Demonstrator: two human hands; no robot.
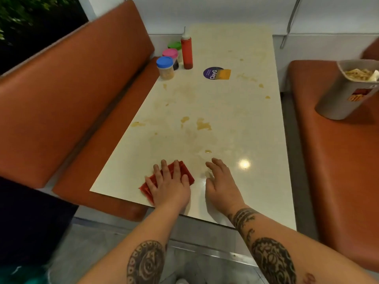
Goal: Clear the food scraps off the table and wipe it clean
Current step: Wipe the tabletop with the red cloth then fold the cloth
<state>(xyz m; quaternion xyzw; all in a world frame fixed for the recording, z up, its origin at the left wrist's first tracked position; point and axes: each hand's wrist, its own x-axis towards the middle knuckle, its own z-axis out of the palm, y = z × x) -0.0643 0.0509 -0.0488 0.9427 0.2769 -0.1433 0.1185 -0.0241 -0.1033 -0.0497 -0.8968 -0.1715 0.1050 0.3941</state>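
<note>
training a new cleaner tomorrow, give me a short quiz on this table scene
1. True or false: the left hand lies flat on the red cloth.
2. Which jar lid stands nearest the person? A) green B) pink C) blue
3. Fill in: the grey bin holding food scraps stands on the ____-hand bench.

Key: 1 true. 2 C, the blue-lidded jar. 3 right.
</note>
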